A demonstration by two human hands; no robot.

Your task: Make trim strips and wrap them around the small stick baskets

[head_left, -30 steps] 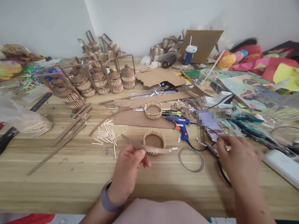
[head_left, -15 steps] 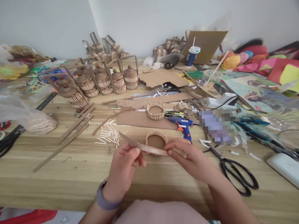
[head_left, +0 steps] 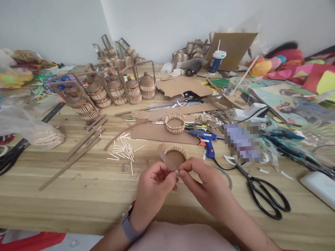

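Note:
My left hand (head_left: 157, 183) is closed, thumb and fingers pinching a thin brown cardboard strip (head_left: 167, 162). Close beside it my right hand (head_left: 203, 182) pinches at the lower end of the same strip, so the fingertips of both hands nearly touch. Much of the strip is hidden by fingers. Just behind the hands sits a round basket (head_left: 180, 149) walled with short pale sticks, its near side covered. A second stick-walled ring (head_left: 175, 123) stands farther back on a flat cardboard piece (head_left: 151, 134). Loose pale sticks (head_left: 123, 149) lie to the left.
A blue glue gun (head_left: 207, 140) and black scissors (head_left: 268, 195) lie to the right, near a white power strip (head_left: 329, 198). A grey curved band (head_left: 228, 178) shows beside my right hand. Several lidded baskets with handles (head_left: 116, 89) stand behind; long cardboard strips (head_left: 72, 159) lie left.
My hands have come together; my left hand moved right, and the strip between them now shows only a short length. The grey curved band has come into view.

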